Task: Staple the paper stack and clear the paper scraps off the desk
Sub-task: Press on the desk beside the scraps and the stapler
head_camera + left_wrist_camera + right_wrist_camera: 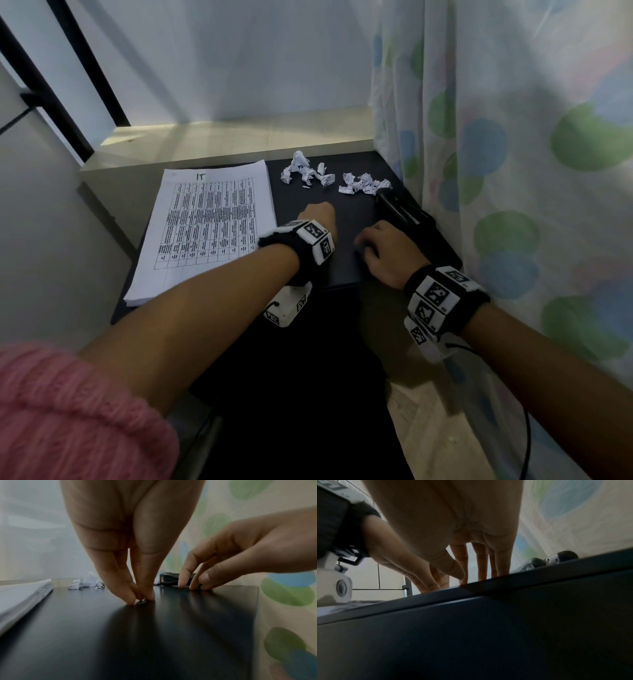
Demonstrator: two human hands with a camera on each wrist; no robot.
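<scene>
Left hand (120,536) mid-desk (342,267), fingertips (130,599) pinching a tiny scrap (141,601) against the surface. Right hand (387,253) near the right edge, fingers relaxed, tips touching desk, grasping nothing, just beside stapler (400,210). Stack (205,226) flat at left; more scraps (329,176) at far side.
</scene>
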